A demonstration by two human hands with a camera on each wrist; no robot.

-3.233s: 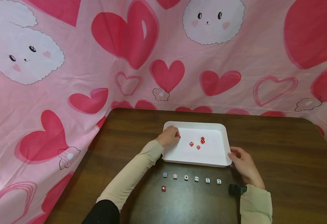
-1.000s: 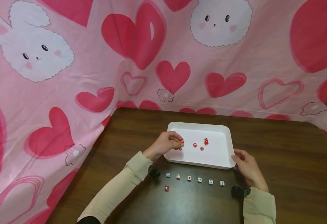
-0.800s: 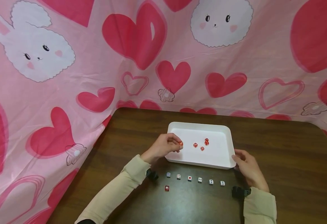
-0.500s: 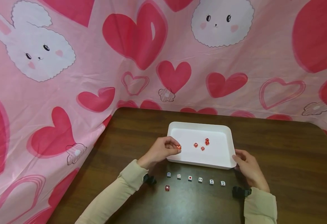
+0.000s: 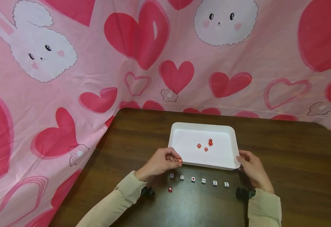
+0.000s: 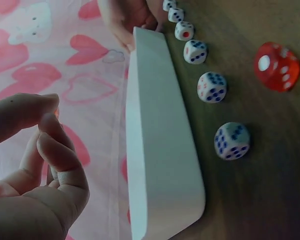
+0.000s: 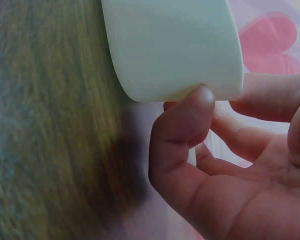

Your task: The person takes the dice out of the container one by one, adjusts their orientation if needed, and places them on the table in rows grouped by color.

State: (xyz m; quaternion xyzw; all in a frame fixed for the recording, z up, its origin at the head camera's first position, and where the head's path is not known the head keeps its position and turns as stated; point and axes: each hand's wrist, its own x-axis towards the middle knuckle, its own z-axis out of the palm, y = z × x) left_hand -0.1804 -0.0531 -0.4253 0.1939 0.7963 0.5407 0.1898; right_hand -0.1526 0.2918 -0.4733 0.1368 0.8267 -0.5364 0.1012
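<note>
My left hand [image 5: 176, 158] pinches a small red die [image 5: 180, 160] between thumb and fingertips, just off the near left corner of the white tray [image 5: 202, 125]. Several more red dice [image 5: 206, 149] lie inside the tray. My right hand [image 5: 241, 160] grips the tray's near right corner, thumb [image 7: 186, 117] against its wall [image 7: 175, 45]. In the left wrist view my curled fingers [image 6: 50, 150] hang beside the tray's side wall [image 6: 155, 150]; the pinched die is hidden there.
A row of several white dice [image 5: 203, 181] lies on the dark wooden table [image 5: 281, 148] just in front of the tray, with one red die [image 5: 170, 189] nearer me under the row's left end. A pink heart-and-bunny cloth [image 5: 69, 78] hangs behind and to the left.
My left hand has carried the red die from over the tray's left part back toward me, past the near rim, to above the table. The right hand has stayed on the tray.
</note>
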